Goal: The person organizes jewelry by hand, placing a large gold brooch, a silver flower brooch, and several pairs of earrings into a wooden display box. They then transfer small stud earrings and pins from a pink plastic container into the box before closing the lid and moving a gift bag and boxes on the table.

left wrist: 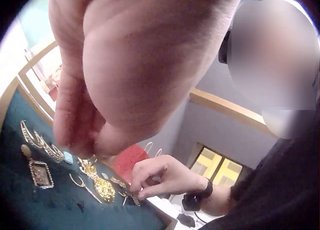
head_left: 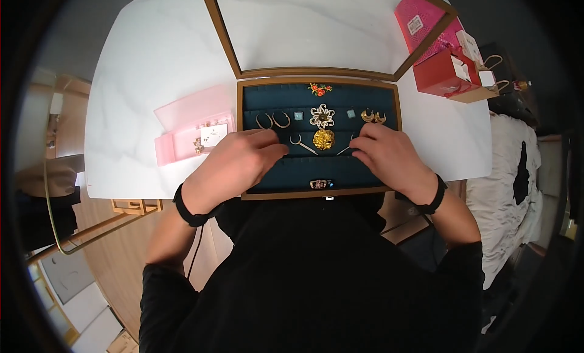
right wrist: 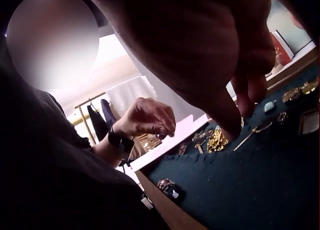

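A wooden-framed jewelry box (head_left: 398,103) with a dark green lining stands with its glass lid raised. My left hand (head_left: 240,161) hovers over its left side, fingers loosely bent, nothing showing between them. Below it lies a rectangular drop earring (left wrist: 41,174), hidden in the head view. My right hand (head_left: 389,152) is over the right side, fingertips close beside a thin bar drop earring (head_left: 344,151); nothing shows in its fingers. A matching bar earring (head_left: 307,147) lies left of a gold brooch (head_left: 323,139). A white flower brooch (head_left: 322,116) sits above that.
Hoop earrings (head_left: 281,119), turquoise studs (head_left: 298,116), gold earrings (head_left: 373,116), a red flower brooch (head_left: 320,89) and a dark-stoned piece (head_left: 321,184) lie in the box. An open pink box (head_left: 173,147) stands left on the marble table (head_left: 140,67). Red packaging (head_left: 441,73) is at right.
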{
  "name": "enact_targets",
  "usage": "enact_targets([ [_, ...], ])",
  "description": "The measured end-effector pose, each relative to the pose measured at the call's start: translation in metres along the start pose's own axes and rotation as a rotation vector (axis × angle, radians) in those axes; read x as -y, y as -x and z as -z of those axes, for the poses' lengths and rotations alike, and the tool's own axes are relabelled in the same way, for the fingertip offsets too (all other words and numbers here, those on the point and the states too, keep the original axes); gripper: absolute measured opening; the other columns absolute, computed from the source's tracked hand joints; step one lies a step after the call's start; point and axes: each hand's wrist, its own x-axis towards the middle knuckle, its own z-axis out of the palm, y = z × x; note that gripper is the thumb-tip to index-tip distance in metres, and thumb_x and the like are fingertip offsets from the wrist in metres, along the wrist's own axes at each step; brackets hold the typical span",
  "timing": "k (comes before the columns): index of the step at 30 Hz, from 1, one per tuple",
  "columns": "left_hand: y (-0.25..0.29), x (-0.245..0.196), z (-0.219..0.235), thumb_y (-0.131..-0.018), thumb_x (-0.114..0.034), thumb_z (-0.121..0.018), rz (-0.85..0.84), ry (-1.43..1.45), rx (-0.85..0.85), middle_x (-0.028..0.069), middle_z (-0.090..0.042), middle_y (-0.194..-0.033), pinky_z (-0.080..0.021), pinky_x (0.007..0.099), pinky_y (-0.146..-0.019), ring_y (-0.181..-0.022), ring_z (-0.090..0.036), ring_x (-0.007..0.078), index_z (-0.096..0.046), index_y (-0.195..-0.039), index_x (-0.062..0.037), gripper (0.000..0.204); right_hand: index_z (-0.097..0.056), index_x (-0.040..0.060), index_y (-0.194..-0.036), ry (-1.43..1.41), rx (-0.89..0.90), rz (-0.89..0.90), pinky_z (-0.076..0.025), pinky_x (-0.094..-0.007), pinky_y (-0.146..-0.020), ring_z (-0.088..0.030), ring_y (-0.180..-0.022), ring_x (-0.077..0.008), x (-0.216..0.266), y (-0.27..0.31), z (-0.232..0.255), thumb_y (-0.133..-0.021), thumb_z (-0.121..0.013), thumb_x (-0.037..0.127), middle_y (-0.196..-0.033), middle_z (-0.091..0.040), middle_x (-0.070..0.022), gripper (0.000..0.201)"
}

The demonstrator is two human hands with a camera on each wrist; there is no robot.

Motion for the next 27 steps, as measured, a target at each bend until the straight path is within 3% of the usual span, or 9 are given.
enact_targets([
  [3, -0.022, -0.002, -0.004, -0.087, -0.004, -0.073, -0.116, -0.154, 0.035, 0.0111, -0.065, -0.087, -0.061, 0.0426, -0.072, -0.086, -0.074, 0.0298, -0.079, -0.103, -0.0009, 0.018, -0.077, 0.0067, -0.107, 0.008, -0.014, 0.045, -0.059, -0.0428, -0.077, -0.071, -0.093, -0.0288, -0.004, -0.004, -0.008, -0.089, -0.086, 0.009, -0.099, -0.065, -0.0061, 0.02],
  [6, -0.033, -0.001, -0.013, -0.087, -0.008, -0.071, -0.144, -0.227, 0.135, 0.0106, -0.066, -0.087, -0.062, 0.0408, -0.073, -0.088, -0.075, 0.0284, -0.08, -0.103, -0.003, 0.019, -0.077, 0.0057, -0.102, 0.04, -0.004, 0.071, -0.059, -0.0432, -0.077, -0.07, -0.092, -0.0286, -0.008, -0.007, -0.015, -0.09, -0.085, 0.01, -0.096, -0.063, -0.0069, 0.016],
  [9, -0.036, 0.001, -0.018, -0.088, -0.01, -0.071, -0.166, -0.264, 0.118, 0.0093, -0.066, -0.086, -0.062, 0.0401, -0.072, -0.087, -0.074, 0.0272, -0.081, -0.104, -0.0037, 0.02, -0.076, 0.005, -0.097, 0.059, 0.006, 0.091, -0.058, -0.0437, -0.076, -0.07, -0.091, -0.0286, -0.011, -0.011, -0.02, -0.09, -0.084, 0.012, -0.094, -0.062, -0.0074, 0.013],
  [25, -0.041, 0.001, -0.016, -0.088, -0.01, -0.071, -0.168, -0.226, 0.16, 0.0084, -0.066, -0.085, -0.061, 0.0396, -0.073, -0.086, -0.073, 0.0272, -0.082, -0.1, -0.0069, 0.017, -0.074, 0.0061, -0.094, 0.025, 0.013, 0.115, -0.059, -0.0434, -0.075, -0.07, -0.089, -0.0279, -0.01, -0.018, -0.022, -0.092, -0.083, 0.011, -0.092, -0.062, -0.0064, 0.01],
  [27, -0.043, 0.001, -0.017, -0.087, -0.011, -0.073, -0.177, -0.236, 0.16, 0.0088, -0.063, -0.084, -0.06, 0.0405, -0.072, -0.086, -0.072, 0.0271, -0.086, -0.113, -0.0074, 0.03, -0.074, 0.0062, -0.094, 0.027, 0.013, 0.118, -0.059, -0.0433, -0.075, -0.07, -0.089, -0.0277, -0.01, -0.019, -0.023, -0.092, -0.083, 0.012, -0.093, -0.062, -0.0063, 0.01],
])
